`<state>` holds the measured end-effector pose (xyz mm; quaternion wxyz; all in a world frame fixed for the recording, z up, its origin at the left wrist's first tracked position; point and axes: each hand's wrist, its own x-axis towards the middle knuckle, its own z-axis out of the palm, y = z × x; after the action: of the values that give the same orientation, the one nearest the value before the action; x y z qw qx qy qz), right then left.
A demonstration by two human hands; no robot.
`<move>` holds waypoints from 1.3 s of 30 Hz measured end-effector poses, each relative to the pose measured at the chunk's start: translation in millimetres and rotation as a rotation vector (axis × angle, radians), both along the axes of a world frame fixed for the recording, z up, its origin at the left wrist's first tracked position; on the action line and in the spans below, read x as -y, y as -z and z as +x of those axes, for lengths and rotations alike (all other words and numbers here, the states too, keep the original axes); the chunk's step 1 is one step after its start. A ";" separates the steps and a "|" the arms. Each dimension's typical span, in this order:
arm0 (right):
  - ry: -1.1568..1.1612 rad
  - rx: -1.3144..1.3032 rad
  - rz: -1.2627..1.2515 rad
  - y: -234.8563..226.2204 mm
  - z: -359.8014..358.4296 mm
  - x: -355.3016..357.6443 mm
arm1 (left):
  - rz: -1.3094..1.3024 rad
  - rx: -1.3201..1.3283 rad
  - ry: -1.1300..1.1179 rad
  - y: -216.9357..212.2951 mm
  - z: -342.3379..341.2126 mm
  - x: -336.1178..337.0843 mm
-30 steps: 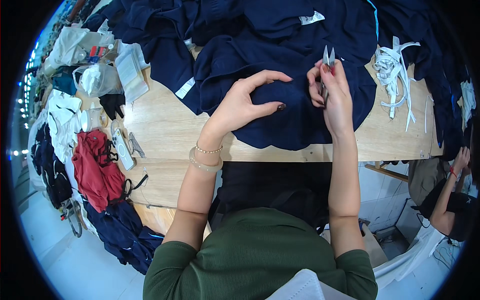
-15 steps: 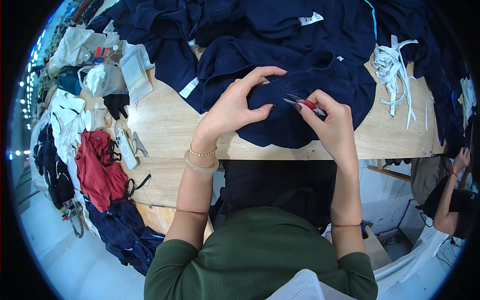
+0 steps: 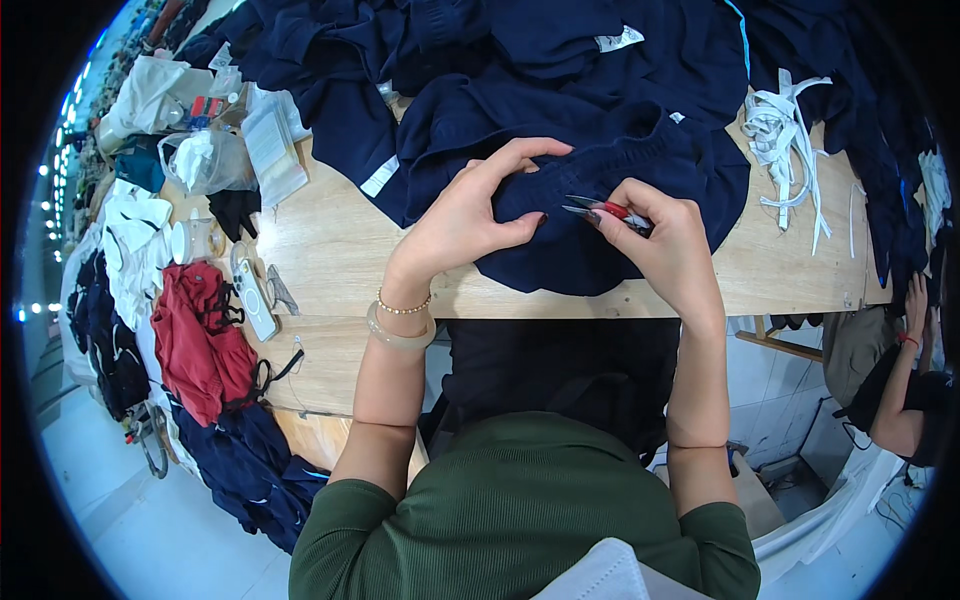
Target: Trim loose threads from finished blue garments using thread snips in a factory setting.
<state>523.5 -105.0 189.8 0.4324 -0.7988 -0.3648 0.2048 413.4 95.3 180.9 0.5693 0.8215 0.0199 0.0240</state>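
A navy blue garment [image 3: 600,260] with a gathered elastic waistband lies in front of me at the table's near edge. Over its waistband rests my left hand [image 3: 475,210], thumb and index finger spread apart; its other fingers are partly hidden. My right hand [image 3: 655,225] grips a pair of small red-handled thread snips [image 3: 622,212]. The snips' pointed blades are slightly parted and aim left, just above the fabric near my left thumb. Close to my left wrist, a white label [image 3: 379,176] shows on the navy cloth.
More navy garments [image 3: 560,50] cover the far side of the wooden table [image 3: 330,260]. White tapes [image 3: 785,140] lie right. At left are a phone [image 3: 256,300], a red cloth item [image 3: 195,340] and plastic bags [image 3: 205,160]. Another person's arm [image 3: 905,350] shows at far right.
My right hand and the snips have shifted very slightly, the blades tipping a little. My left hand stays almost still. At far right, the other person's hand has moved up.
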 end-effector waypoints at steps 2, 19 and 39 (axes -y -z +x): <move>-0.002 0.001 -0.019 -2.2 0.5 -0.1 | 0.031 0.020 0.000 0.0 0.5 -0.6; -0.028 -0.007 -0.009 1.4 3.6 -2.8 | 0.010 0.019 0.000 1.2 0.1 -2.2; -0.038 -0.063 0.039 7.2 6.9 -3.1 | -0.001 -0.002 0.000 0.7 -0.8 -1.7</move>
<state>530.4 -101.9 182.6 0.4553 -0.7761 -0.3701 0.2309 412.6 97.0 180.2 0.5695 0.8214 0.0205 0.0232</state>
